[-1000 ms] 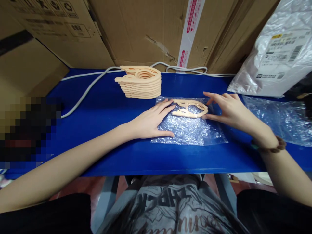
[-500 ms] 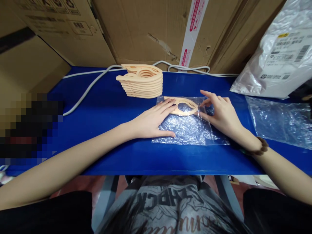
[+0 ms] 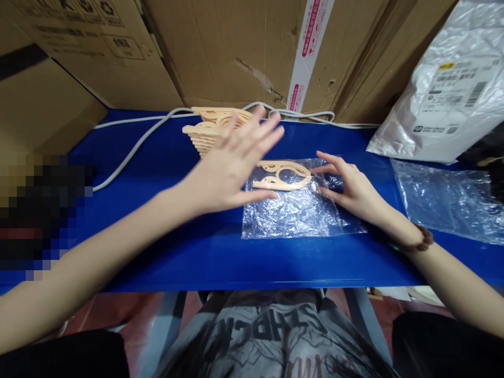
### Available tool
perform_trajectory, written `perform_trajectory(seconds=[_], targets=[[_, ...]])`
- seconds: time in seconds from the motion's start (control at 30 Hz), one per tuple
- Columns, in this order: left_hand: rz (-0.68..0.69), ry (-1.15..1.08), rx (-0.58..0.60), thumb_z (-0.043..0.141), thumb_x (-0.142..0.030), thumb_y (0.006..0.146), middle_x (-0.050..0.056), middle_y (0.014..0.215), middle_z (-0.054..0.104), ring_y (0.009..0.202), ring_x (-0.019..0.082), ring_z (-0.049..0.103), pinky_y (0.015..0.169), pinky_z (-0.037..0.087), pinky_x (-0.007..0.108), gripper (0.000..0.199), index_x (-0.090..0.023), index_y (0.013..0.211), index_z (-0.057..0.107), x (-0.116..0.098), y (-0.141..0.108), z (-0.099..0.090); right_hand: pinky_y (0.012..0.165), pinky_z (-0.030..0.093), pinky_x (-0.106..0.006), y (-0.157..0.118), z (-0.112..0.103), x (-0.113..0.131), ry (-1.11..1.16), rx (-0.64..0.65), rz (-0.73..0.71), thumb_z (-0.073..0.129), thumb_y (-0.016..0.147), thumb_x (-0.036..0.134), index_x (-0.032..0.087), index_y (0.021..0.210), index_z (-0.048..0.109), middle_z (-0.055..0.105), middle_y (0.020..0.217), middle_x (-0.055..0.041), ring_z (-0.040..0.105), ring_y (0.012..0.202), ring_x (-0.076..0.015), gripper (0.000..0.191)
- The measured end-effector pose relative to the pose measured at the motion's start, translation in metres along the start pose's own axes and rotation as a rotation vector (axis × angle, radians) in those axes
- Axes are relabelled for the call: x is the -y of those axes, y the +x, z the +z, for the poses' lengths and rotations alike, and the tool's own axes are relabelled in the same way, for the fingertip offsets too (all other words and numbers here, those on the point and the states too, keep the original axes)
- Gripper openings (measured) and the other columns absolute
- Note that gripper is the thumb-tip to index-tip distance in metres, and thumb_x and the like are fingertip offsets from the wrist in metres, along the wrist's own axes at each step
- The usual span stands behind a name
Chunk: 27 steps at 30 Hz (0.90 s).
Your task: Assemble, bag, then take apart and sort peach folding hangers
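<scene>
A peach plastic folding hanger (image 3: 294, 186), folded up, lies in or on a clear plastic bag (image 3: 287, 218); which of the two I cannot tell. My left hand (image 3: 232, 170) is lifted over the bag's left part, fingers spread and slightly blurred, holding nothing. Behind it stands a neat stack of similar folded hangers (image 3: 200, 128), its right part hidden by the hand. By the rounded right end of the single hanger rests my right hand (image 3: 348, 186), its thumb and fingers curved but apart, the fingertips at the bag.
More clear plastic bags (image 3: 444, 202) lie on the blue tabletop (image 3: 189, 262) at the right. A white labelled parcel bag (image 3: 441, 105) leans behind them. Cardboard boxes (image 3: 236, 47) line the back, with a white cable (image 3: 134, 163) running along them.
My left hand has let go of the hanger and risen up and left toward the stack, fingers spreading. My right hand stays near the bag's right side.
</scene>
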<state>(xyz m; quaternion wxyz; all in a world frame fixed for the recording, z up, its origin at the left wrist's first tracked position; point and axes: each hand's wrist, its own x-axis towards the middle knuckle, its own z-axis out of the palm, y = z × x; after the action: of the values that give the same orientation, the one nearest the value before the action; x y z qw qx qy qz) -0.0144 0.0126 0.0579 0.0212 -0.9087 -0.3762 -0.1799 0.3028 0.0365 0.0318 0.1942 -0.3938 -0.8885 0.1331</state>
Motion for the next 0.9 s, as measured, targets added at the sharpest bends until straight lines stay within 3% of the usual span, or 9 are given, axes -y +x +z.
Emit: perform_trajectory(seconds=[0.07, 0.17, 0.27, 0.37, 0.47, 0.63, 0.77, 0.9], targets=[[-0.077, 0.033, -0.038, 0.036, -0.085, 0.093, 0.018, 0.175, 0.007, 0.163, 0.034, -0.001, 0.131, -0.005, 0.054, 0.107, -0.006, 0.164, 0.021, 0.019, 0.004, -0.024, 0.114, 0.04, -0.055, -0.001, 0.0, -0.001, 0.058, 0.053, -0.015, 0.055, 0.101, 0.038, 0.027, 0.161, 0.028, 0.066, 0.141, -0.01, 0.057, 0.137, -0.0291, 0.067], [-0.185, 0.013, 0.079, 0.035, -0.099, 0.079, 0.027, 0.173, 0.003, 0.16, 0.043, 0.0, 0.128, 0.005, 0.061, 0.132, 0.002, 0.162, 0.017, 0.06, 0.007, -0.045, 0.115, 0.04, -0.057, -0.001, 0.002, -0.002, 0.086, 0.117, -0.041, 0.05, 0.104, 0.038, 0.028, 0.165, 0.02, 0.058, 0.152, -0.0102, 0.053, 0.142, -0.0293, 0.069], [-0.289, 0.011, 0.225, 0.043, -0.102, 0.068, 0.028, 0.171, 0.016, 0.157, 0.047, 0.014, 0.124, 0.013, 0.063, 0.14, 0.0, 0.162, 0.02, 0.101, 0.007, -0.047, 0.112, 0.042, -0.06, -0.001, 0.003, -0.004, 0.01, 0.162, -0.074, 0.046, 0.105, 0.039, 0.028, 0.168, 0.014, 0.052, 0.158, -0.0107, 0.05, 0.142, -0.0323, 0.071], [-0.265, -0.036, 0.269, 0.054, -0.096, 0.068, 0.02, 0.158, 0.048, 0.141, 0.038, 0.049, 0.119, 0.034, 0.057, 0.13, -0.004, 0.157, 0.036, 0.124, 0.01, -0.042, 0.108, 0.046, -0.059, -0.001, 0.005, -0.006, -0.084, 0.198, -0.088, 0.04, 0.107, 0.041, 0.027, 0.169, 0.01, 0.042, 0.165, -0.0129, 0.051, 0.139, -0.0334, 0.071], [-0.22, -0.07, 0.265, 0.057, -0.092, 0.071, 0.013, 0.145, 0.063, 0.122, 0.027, 0.063, 0.111, 0.047, 0.048, 0.118, -0.007, 0.152, 0.046, 0.129, 0.015, -0.039, 0.106, 0.048, -0.057, -0.003, 0.007, -0.005, -0.198, 0.215, -0.102, 0.033, 0.108, 0.042, 0.023, 0.17, 0.006, 0.041, 0.164, -0.0181, 0.049, 0.14, -0.0342, 0.07], [-0.209, -0.042, 0.256, 0.055, -0.095, 0.07, 0.009, 0.131, 0.067, 0.111, 0.021, 0.062, 0.108, 0.05, 0.048, 0.114, -0.007, 0.141, 0.056, 0.129, 0.019, -0.041, 0.098, 0.051, -0.054, -0.007, 0.008, 0.001, -0.376, 0.21, -0.115, 0.029, 0.109, 0.037, 0.017, 0.168, -0.011, 0.045, 0.16, -0.0233, 0.051, 0.138, -0.0348, 0.074], [-0.254, -0.053, 0.284, 0.061, -0.094, 0.067, 0.009, 0.134, 0.063, 0.114, 0.023, 0.058, 0.11, 0.049, 0.05, 0.109, -0.012, 0.138, 0.058, 0.135, 0.016, -0.043, 0.094, 0.052, -0.054, -0.008, 0.009, 0.004, -0.437, 0.215, -0.146, 0.031, 0.106, 0.027, 0.015, 0.162, -0.028, 0.041, 0.163, -0.0214, 0.051, 0.136, -0.0367, 0.082], [-0.293, -0.089, 0.292, 0.061, -0.094, 0.066, 0.008, 0.147, 0.055, 0.126, 0.027, 0.053, 0.119, 0.041, 0.053, 0.112, -0.013, 0.143, 0.052, 0.138, 0.014, -0.044, 0.093, 0.051, -0.055, -0.007, 0.009, 0.003, -0.435, 0.223, -0.138, 0.032, 0.105, 0.028, 0.017, 0.164, -0.025, 0.034, 0.167, -0.0188, 0.053, 0.131, -0.0378, 0.083]])
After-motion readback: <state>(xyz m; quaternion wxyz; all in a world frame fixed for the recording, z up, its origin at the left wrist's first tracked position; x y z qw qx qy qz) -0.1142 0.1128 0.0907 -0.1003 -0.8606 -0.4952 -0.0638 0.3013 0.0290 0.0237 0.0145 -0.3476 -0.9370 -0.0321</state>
